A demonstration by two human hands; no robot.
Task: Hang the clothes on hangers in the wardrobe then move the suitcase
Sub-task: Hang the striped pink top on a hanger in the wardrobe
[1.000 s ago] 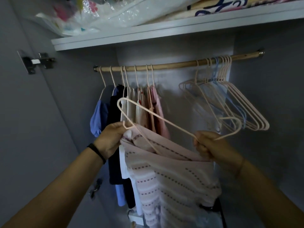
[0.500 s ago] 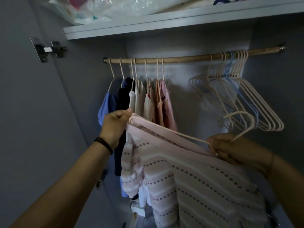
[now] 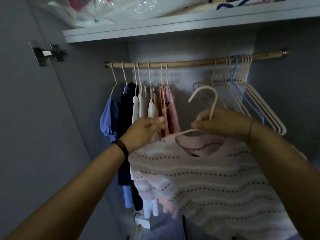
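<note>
Our right hand (image 3: 223, 124) grips the neck of a pale pink hanger (image 3: 213, 94), fingers curled round it just under the hook, which stands upright. Our left hand (image 3: 142, 132), black wristband (image 3: 122, 148) on it, sits at the left shoulder of the striped knit top (image 3: 207, 179) with fingers bunched together; we cannot tell if it pinches fabric or only touches. The top is on the hanger, neckline looped round the wire, and is held below the wooden rail (image 3: 187, 63), between the hung clothes (image 3: 138, 108) and the empty hangers (image 3: 259, 104). Inside the wardrobe (image 3: 190, 47), the left end of the rail has seven hangers with garments: blue, dark, three whitish, peach, pink. The right end has a bunch of bare hangers, mostly pink, one blue. The shelf (image 3: 155, 30) above carries clear plastic bags (image 3: 112, 9) with coloured stuff inside and a printed fabric at right. A metal door hinge (image 3: 50, 53) is at far left. Versus half a second ago: the hanger lay slanted with its hook pointing right at the bare hangers, and now the hook is up. Our left hand was gripping the hanger's left end, and now it is off that end. The top has come up nearer the rail.
</note>
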